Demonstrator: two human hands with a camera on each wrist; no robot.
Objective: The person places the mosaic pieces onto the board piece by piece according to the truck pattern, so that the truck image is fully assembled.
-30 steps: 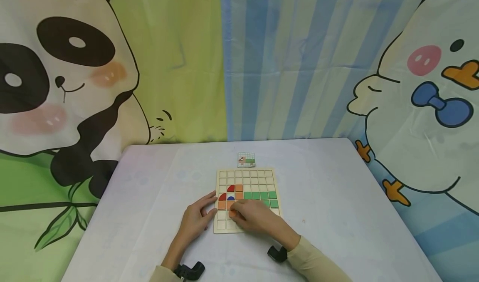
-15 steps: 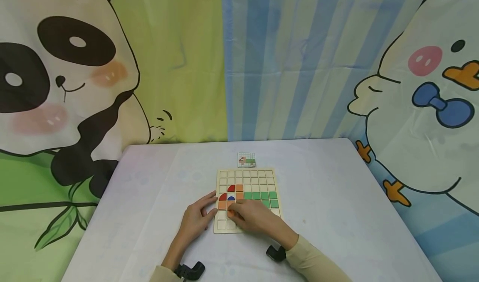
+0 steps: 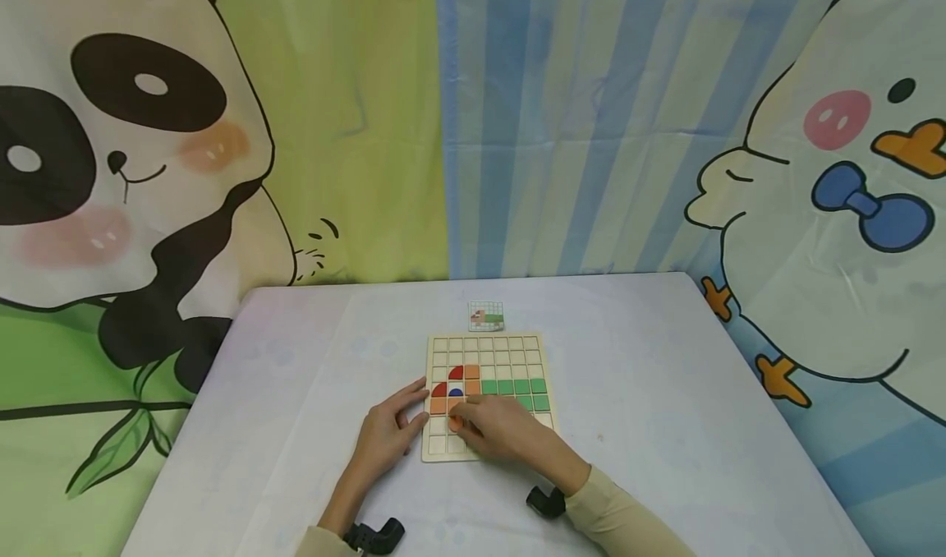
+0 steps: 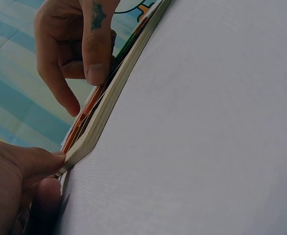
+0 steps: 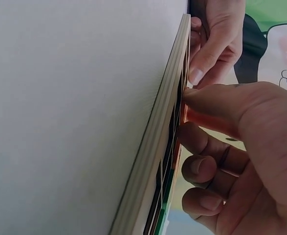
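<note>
A pale wooden grid board (image 3: pixel 502 358) lies on the table with flat coloured tiles in it: red quarter-rounds (image 3: pixel 456 372), a blue half-round (image 3: pixel 456 392), orange squares (image 3: pixel 438 405) and green squares (image 3: pixel 522 387). My left hand (image 3: pixel 380 438) rests at the board's left edge, its index finger and thumb touching the side. In the left wrist view, a fingertip of the left hand (image 4: pixel 11 178) meets the board's corner. My right hand (image 3: pixel 506 430) reaches over the lower board, thumb and index finger pinching an orange tile (image 3: pixel 454 425), partly hidden. Its other fingers (image 5: pixel 202 169) are curled in the right wrist view.
A small printed card (image 3: pixel 486 316) with a coloured grid picture lies just beyond the board. The table (image 3: pixel 628 360) has a white cloth. Behind it hang curtains (image 3: pixel 576 130) with a panda and a white bird. Each wrist wears a black camera mount (image 3: pixel 377 535).
The right hand's fingertips have shifted slightly left with the orange tile, then stayed there. The left hand and the board have not visibly moved.
</note>
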